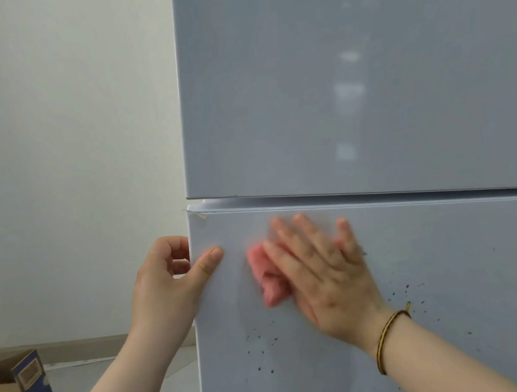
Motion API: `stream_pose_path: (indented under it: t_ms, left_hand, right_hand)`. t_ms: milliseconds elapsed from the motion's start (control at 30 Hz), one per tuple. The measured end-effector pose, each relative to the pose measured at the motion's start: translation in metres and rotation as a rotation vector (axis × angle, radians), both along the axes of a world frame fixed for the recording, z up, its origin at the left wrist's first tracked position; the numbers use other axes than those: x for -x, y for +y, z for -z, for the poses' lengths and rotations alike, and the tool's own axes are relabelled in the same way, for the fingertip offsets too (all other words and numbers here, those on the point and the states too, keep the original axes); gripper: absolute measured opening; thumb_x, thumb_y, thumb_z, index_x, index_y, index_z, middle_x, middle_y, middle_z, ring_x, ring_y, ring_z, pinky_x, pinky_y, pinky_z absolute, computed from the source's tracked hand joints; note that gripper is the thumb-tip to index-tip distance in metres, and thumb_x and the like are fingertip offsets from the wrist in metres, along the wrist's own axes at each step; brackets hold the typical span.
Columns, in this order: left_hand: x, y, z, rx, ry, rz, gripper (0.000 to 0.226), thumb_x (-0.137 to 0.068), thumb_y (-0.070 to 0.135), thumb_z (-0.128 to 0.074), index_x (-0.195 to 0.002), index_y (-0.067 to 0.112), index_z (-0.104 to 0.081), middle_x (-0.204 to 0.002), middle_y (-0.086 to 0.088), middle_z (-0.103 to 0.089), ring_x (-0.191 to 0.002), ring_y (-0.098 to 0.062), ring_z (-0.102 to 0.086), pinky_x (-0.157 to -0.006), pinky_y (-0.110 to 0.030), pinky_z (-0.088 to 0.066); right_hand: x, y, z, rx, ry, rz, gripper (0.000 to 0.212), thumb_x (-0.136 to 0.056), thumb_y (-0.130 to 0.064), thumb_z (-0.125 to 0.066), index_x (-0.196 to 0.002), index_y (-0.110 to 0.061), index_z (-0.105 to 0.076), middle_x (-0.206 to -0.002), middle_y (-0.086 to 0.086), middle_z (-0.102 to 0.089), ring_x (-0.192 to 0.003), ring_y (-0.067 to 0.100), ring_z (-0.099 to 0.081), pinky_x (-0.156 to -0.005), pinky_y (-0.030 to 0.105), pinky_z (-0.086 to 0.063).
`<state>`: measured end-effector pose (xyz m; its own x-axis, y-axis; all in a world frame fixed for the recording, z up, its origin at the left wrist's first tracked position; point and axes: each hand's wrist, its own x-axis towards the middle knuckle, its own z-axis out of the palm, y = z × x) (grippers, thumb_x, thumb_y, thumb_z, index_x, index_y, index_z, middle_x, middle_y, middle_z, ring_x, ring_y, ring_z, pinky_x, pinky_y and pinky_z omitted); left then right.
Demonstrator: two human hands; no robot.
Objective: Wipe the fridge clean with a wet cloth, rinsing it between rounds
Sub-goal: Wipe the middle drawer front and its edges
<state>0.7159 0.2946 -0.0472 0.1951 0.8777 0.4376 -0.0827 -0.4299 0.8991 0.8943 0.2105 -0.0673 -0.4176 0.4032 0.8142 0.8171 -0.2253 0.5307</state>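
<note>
While the left hand (163, 284) curls round the left edge of the fridge door (457, 268), the right hand (323, 272) presses the cloth (266, 277) flat-fingered. Bare door runs toward 3 o'clock, specks (260, 368) at 6.

Left hand (169, 280) at left edge of lower fridge door (457, 268), just under its top corner: thumb flat on door front, fingers curled round edge. Left forearm bare, rising from lower left. Right hand (323, 272) right of it on door front, palm flat, fingers straight and spread, pressing pink cloth (268, 276). Right forearm bare, coming from lower right, wrist straight.
</note>
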Motion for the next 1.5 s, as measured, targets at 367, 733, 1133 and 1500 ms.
stream_pose_path:
  t_ms: [367, 733, 1133, 1500]
  left_hand:
    - [0.004, -0.002, 0.002, -0.066, 0.050, 0.009, 0.013, -0.082, 0.020, -0.061, -0.076, 0.027, -0.052, -0.083, 0.004, -0.062, -0.077, -0.016, -0.057, -0.057, -0.011, -0.042]
    - [0.005, -0.007, 0.006, -0.060, 0.017, -0.023, 0.026, -0.093, 0.015, -0.044, -0.077, 0.033, -0.053, -0.078, 0.013, -0.060, -0.074, -0.009, -0.057, -0.058, -0.009, -0.041]
    - [-0.014, -0.024, 0.021, -0.131, 0.082, -0.155, 0.042, -0.087, 0.032, -0.040, -0.124, 0.012, -0.046, -0.106, -0.002, -0.056, -0.096, -0.024, -0.047, -0.077, -0.025, -0.033]
    - [-0.034, -0.018, 0.055, -0.238, 0.060, -0.233, 0.087, -0.065, 0.061, -0.036, -0.142, 0.024, -0.020, -0.148, -0.002, -0.030, -0.134, -0.028, -0.032, -0.111, -0.051, -0.024]
  right_hand:
    - [0.035, 0.023, -0.001, -0.295, 0.340, -0.201, 0.033, -0.099, -0.024, -0.026, -0.128, -0.019, -0.041, -0.139, 0.007, -0.034, -0.139, 0.019, -0.019, -0.117, 0.035, -0.004]
    - [0.036, 0.018, 0.025, 0.157, -0.110, -0.142, 0.044, -0.096, -0.010, -0.011, -0.132, -0.014, -0.036, -0.145, -0.002, -0.034, -0.139, 0.021, -0.022, -0.116, 0.035, -0.004]
    - [0.011, 0.007, 0.037, 0.144, -0.078, -0.065, 0.047, -0.094, -0.012, -0.013, -0.140, -0.013, -0.017, -0.151, 0.007, -0.015, -0.143, 0.020, 0.004, -0.118, 0.036, -0.001]
    - [-0.096, -0.064, 0.007, -0.556, 1.056, -0.116, 0.060, -0.087, -0.015, -0.032, -0.143, -0.001, -0.019, -0.151, 0.016, -0.014, -0.140, 0.019, -0.007, -0.106, 0.007, 0.014]
